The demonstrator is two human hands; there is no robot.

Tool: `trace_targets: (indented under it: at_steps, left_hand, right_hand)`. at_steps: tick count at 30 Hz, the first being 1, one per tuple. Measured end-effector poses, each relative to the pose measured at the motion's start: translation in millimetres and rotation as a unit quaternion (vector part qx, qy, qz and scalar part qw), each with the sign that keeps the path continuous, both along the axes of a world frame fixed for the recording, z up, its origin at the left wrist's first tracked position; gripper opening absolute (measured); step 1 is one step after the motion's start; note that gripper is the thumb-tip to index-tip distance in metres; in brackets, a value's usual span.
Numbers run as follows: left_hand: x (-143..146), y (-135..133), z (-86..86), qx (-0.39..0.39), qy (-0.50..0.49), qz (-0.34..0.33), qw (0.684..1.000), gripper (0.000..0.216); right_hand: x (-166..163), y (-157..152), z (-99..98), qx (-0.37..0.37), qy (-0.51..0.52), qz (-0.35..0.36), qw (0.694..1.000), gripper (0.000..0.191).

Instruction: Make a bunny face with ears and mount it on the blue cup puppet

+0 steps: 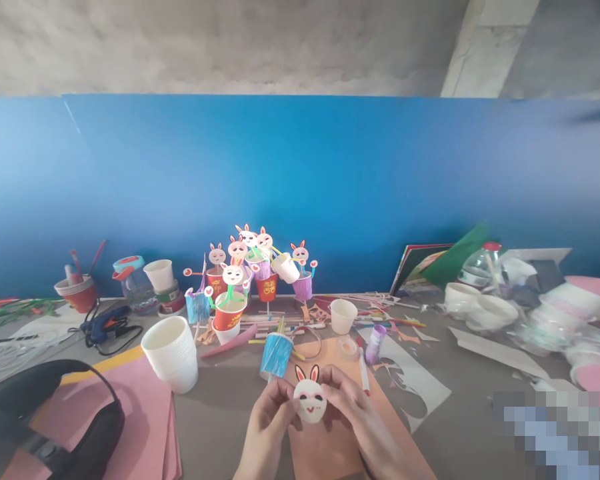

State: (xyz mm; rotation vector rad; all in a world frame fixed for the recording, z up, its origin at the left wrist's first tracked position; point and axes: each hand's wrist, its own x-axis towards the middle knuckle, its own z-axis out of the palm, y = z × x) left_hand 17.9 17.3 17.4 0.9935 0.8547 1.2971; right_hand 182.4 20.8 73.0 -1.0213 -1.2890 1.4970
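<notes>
A white paper rabbit face (311, 404) with pink-lined ears, dark eyes and a small smile is held upright between my two hands. My left hand (274, 415) pinches its left edge. At its right edge, near the ear, the fingers of my right hand (347, 403) close on it. Orange paper (320, 453) lies on the table below. Just beyond my left hand is a paper cup coloured blue (276, 355). Past my right hand lie a red-and-white marker (364, 372) and a purple glue stick (375, 345).
Finished rabbit-head cup figures (231, 300) stand at the back. A stack of white cups (171, 353), pink paper (145, 427) and black headphones (100, 427) are at left, with a blue glue gun (105, 327) behind. Cut white paper (415, 380) and bagged bowls (555, 320) lie right. A blue partition (360, 187) rises behind.
</notes>
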Motion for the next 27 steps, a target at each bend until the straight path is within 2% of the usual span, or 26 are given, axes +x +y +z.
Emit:
trace_targets:
  at_steps: [4,11,16,22,27]
  left_hand:
    - [-2.1,2.0,-4.6,0.009,0.000,0.023,1.000,0.030]
    - [1.1,2.9,-4.2,0.008,-0.015,0.006,1.000,0.035]
    - [5.0,0.4,1.0,0.011,-0.013,0.032,0.999,0.038]
    - [11.2,1.8,-2.1,0.039,0.001,0.019,0.999,0.043]
    - [18.3,4.2,-5.7,-0.014,-0.040,0.037,0.998,0.047]
  right_hand:
    - [2.2,4.1,-10.3,0.011,-0.015,0.031,0.999,0.010]
    - [1.5,11.1,-22.4,0.034,-0.036,-0.004,0.999,0.011]
    - [1.4,13.2,-27.7,0.046,-0.022,0.010,0.999,0.013]
    - [0.7,17.3,-39.0,0.043,-0.016,0.018,0.999,0.014]
    - [-2.6,17.4,-44.0,0.028,0.008,0.054,0.998,0.013]
